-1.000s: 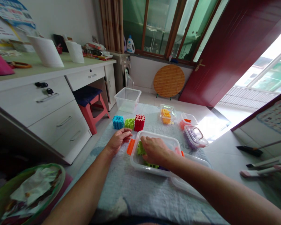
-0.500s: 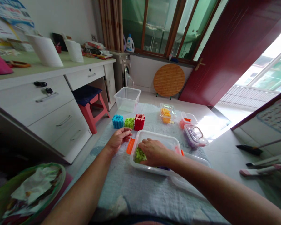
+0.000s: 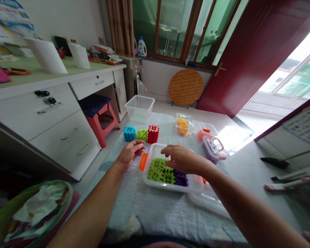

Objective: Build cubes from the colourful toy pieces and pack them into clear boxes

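Flat green building tiles (image 3: 157,171) with notched edges lie in a clear plastic box (image 3: 167,188), with a purple building tile (image 3: 181,179) beside them. Over the box hovers my right hand (image 3: 182,158), open, thumb and fingers apart and nothing in them. My left hand (image 3: 131,151) stays just left of the box near its orange latch (image 3: 143,162); its fingers are loosely bent and hold nothing visible. Behind that hand stand a blue cube (image 3: 129,133), a green cube (image 3: 142,134) and a red cube (image 3: 153,134) built from similar tiles.
A clear bin (image 3: 139,108) stands at the cloth's far edge. To the right are a tub of yellow pieces (image 3: 183,124), a tub of red pieces (image 3: 207,130) and a lidded purple box (image 3: 215,148). A clear lid (image 3: 212,203) lies beside the main box.
My right hand has lifted off the green tiles and moved right, its fingers spreading. More green and purple tiles now show in the box. My left hand has hardly moved.
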The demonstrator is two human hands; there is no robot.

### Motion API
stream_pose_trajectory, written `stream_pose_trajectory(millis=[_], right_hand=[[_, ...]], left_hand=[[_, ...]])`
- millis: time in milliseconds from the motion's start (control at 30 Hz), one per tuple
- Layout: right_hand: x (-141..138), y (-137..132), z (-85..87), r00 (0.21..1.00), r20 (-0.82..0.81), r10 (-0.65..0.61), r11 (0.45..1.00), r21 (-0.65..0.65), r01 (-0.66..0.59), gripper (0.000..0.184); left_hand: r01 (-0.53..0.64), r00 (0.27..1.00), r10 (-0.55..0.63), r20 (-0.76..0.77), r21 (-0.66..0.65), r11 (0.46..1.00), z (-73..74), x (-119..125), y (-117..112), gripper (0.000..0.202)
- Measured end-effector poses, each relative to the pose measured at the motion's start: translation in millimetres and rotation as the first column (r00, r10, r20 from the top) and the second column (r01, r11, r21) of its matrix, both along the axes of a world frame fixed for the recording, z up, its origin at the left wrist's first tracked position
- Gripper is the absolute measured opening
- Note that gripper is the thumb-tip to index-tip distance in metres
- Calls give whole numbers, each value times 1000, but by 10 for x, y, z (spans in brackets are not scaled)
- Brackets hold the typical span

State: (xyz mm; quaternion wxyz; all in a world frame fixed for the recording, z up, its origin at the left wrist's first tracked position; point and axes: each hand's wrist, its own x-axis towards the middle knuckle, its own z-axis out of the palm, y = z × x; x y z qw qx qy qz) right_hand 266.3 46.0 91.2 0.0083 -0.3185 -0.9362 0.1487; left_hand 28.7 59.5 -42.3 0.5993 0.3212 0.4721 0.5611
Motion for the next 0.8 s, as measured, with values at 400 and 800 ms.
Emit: stream_pose_trajectory(millis=[400,800], right_hand=[[1460,-820,-198,714,-320,-622,759,-21,651,32],[1905,-1061,-835,636,-279,-720,669,-34,743,36]], left_hand=[[23,1000,-23,-21,-3,1000,29,34,-19,37],[223,973,-222,-55,17,975,179,30,-129,26]])
